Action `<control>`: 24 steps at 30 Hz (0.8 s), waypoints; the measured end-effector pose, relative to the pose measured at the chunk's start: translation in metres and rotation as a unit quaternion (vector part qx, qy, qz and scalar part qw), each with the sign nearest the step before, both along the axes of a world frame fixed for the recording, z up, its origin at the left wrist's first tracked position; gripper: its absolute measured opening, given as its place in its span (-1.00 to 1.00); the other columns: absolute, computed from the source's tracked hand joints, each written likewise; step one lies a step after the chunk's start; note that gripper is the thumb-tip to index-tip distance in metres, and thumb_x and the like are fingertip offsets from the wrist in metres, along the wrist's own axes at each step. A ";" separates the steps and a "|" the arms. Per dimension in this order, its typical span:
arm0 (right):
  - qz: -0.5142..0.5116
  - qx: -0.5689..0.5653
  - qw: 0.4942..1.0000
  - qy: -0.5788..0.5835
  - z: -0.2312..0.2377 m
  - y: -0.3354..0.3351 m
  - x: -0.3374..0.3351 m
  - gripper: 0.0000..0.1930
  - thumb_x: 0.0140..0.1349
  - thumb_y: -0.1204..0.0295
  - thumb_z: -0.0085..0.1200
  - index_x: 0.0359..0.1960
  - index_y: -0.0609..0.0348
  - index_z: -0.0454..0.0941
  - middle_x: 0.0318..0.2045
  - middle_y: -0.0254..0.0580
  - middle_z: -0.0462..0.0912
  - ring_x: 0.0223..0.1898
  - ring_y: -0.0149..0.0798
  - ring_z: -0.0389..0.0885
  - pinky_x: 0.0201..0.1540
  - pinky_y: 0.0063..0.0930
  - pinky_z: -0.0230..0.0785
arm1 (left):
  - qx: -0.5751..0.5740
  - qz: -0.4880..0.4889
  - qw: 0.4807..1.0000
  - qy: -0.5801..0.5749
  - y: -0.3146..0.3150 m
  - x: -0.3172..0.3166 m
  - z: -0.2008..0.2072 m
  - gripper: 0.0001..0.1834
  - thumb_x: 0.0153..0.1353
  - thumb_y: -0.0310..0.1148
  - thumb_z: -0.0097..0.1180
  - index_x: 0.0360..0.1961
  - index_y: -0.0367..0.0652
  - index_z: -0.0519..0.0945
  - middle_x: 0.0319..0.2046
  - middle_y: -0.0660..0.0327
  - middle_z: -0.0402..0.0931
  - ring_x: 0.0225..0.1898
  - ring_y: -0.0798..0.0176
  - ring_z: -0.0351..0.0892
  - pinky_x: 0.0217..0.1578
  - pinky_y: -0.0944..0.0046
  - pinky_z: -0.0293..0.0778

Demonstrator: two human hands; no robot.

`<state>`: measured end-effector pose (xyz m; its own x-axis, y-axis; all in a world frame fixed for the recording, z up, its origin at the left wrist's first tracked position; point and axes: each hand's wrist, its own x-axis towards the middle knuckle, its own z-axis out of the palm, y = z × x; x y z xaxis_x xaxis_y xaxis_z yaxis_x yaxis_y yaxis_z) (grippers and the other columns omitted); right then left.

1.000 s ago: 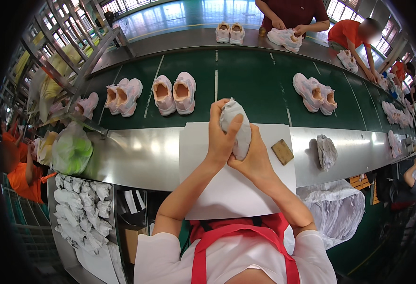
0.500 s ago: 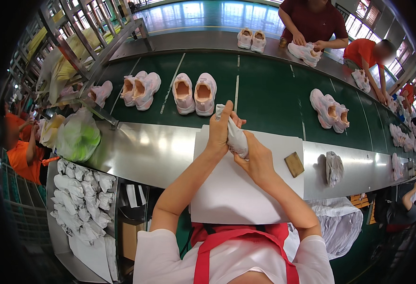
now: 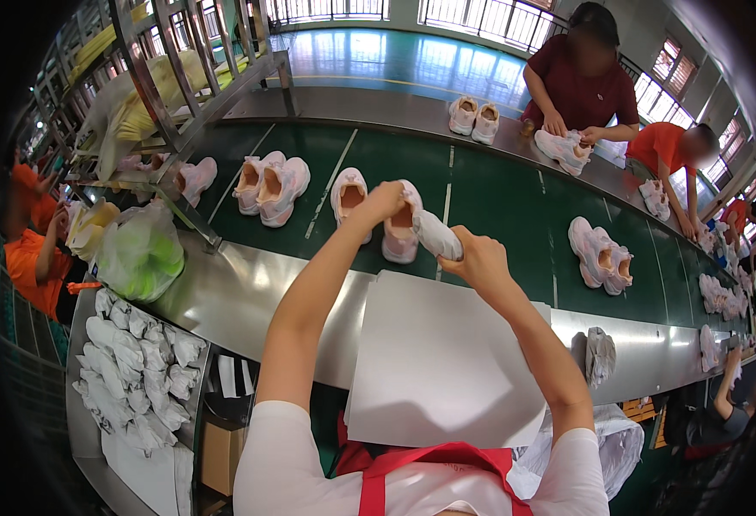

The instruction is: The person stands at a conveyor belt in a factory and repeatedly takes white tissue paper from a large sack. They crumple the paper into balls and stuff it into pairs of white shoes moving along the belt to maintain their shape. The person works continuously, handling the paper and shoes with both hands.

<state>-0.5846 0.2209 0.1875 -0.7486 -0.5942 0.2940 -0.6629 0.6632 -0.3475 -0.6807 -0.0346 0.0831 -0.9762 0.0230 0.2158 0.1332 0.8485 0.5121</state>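
My right hand (image 3: pixel 482 261) is closed around the near end of a crumpled white paper wad (image 3: pixel 436 236), which points at the opening of a pale pink sneaker (image 3: pixel 400 245). My left hand (image 3: pixel 384 200) has its fingers closed at the upper of that same sneaker, by its tongue; the exact grip is partly hidden. Its mate (image 3: pixel 348 191) stands just to the left, partly behind my left wrist. Both shoes rest heel toward me on the green conveyor belt (image 3: pixel 498 206).
A stack of white paper sheets (image 3: pixel 447 361) lies before me on the metal ledge (image 3: pixel 266 288). Left stands a bin of paper wads (image 3: pixel 137 370) and a bag of green material (image 3: pixel 141 249). More sneakers (image 3: pixel 600 254) sit rightward. Across the belt, a person (image 3: pixel 580 82) handles a shoe.
Both hands have moved forward from above the paper sheets to the sneaker. My left hand has let go of the paper wad and taken the shoe; my right still holds the wad.
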 end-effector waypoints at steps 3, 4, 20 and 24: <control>-0.028 0.101 0.995 -0.003 -0.005 -0.011 -0.030 -0.67 -0.16 0.20 0.26 -0.39 0.11 0.55 -0.57 -0.08 0.61 -0.50 -0.09 0.62 -0.45 -0.32 0.44 | 0.048 -0.008 0.998 -0.036 0.046 0.004 0.020 -0.73 -0.01 -0.30 0.14 -0.38 -0.33 0.59 -0.34 -0.15 0.56 -0.27 -0.13 0.58 -0.24 0.08 0.50; -0.025 0.131 0.991 -0.004 -0.012 -0.020 -0.039 -0.66 -0.17 0.19 0.27 -0.38 0.10 0.55 -0.55 -0.09 0.61 -0.49 -0.09 0.62 -0.43 -0.31 0.44 | 0.032 -0.005 0.999 -0.028 0.048 0.010 0.025 -0.72 0.00 -0.30 0.14 -0.39 -0.34 0.60 -0.34 -0.16 0.55 -0.28 -0.12 0.58 -0.23 0.10 0.50; -0.022 0.262 0.963 0.062 -0.096 -0.067 -0.103 -0.71 0.06 0.08 0.03 -0.47 0.00 0.61 -0.55 -0.33 0.65 -0.49 -0.22 0.65 -0.43 -0.38 0.47 | 0.043 -0.014 0.998 -0.034 0.058 -0.005 0.011 -0.73 0.08 -0.33 0.06 -0.34 -0.38 0.54 -0.35 -0.16 0.54 -0.28 -0.20 0.54 -0.25 0.09 0.47; -0.019 0.208 0.971 -0.118 -0.049 -0.054 -0.093 -0.67 -0.06 0.14 0.17 -0.35 0.12 0.59 -0.51 -0.20 0.65 -0.42 -0.16 0.64 -0.33 -0.32 0.48 | 0.037 -0.095 0.991 -0.090 0.036 -0.005 0.004 -0.65 -0.04 -0.32 0.15 -0.26 -0.36 0.50 -0.25 -0.13 0.52 -0.19 -0.14 0.51 -0.19 0.15 0.46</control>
